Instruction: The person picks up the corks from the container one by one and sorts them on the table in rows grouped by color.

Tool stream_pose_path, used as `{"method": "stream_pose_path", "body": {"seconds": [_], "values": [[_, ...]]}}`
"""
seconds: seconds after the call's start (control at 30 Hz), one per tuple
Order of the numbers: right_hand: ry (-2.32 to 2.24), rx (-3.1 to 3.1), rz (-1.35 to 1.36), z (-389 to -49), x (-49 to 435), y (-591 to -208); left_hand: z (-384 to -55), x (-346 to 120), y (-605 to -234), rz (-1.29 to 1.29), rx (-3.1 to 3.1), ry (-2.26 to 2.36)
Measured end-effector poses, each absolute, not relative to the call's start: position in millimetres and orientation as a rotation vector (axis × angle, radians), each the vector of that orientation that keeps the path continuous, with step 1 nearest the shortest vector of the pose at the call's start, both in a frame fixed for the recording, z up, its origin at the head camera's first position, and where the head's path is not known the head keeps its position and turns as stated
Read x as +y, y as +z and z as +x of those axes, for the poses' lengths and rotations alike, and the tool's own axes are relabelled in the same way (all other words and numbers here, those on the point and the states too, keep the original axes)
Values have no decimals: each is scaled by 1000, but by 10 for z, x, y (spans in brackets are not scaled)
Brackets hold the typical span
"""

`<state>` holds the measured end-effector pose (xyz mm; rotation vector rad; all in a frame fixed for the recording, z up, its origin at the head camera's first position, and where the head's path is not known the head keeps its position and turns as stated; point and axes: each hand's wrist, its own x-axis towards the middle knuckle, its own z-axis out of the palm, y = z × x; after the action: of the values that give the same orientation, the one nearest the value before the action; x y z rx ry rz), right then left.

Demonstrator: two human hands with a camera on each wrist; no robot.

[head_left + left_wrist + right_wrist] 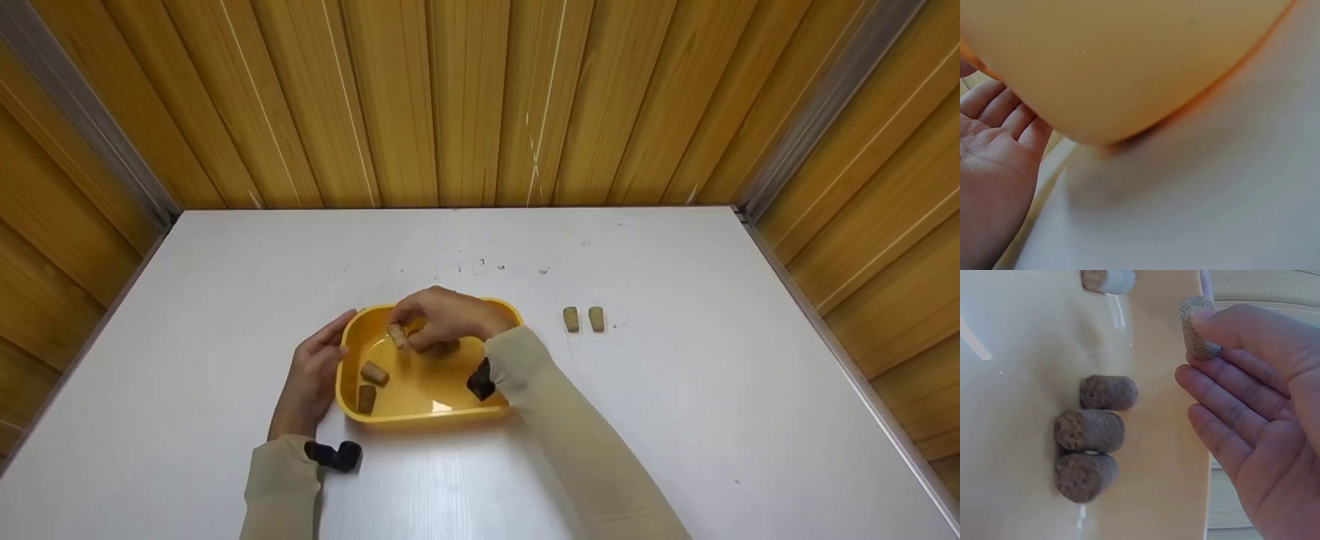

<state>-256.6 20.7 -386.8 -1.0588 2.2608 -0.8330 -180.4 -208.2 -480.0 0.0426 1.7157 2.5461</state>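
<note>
A yellow plastic tray [420, 414] stands on the table. My left hand [313, 375] holds its left side, thumb at the rim and fingers along the outer wall; in the left wrist view the left palm [994, 146] faces the tray's wall [1117, 73]. My right hand [442, 315] is over the tray and pinches a tapered cork stopper [1199, 329] between thumb and fingers. Two cork stoppers, one tilted [374, 373] and one darker [367, 399], lie at the tray's left. Three more form a row, the middle cork [1092, 430] among them, partly hidden by my right hand in the head view.
Outside the tray, to its right, two cork stoppers, a left one [571, 319] and a right one [596, 319], lie side by side on the white table [720, 420]. Wood-patterned panels [465, 105] rise behind the table and at both sides.
</note>
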Motion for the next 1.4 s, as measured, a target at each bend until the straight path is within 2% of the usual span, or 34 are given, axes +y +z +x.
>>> {"method": "stream_pose_path", "body": {"seconds": [0.6,1.4], "values": [[-864,2355,-1098,-2641,627,-3698,-1792,-2087,-4798,46,1741,2528],[-985,2488,-850,-2731,1396,-3714,-1809,-2075,-4808,47,1749,2528]]}}
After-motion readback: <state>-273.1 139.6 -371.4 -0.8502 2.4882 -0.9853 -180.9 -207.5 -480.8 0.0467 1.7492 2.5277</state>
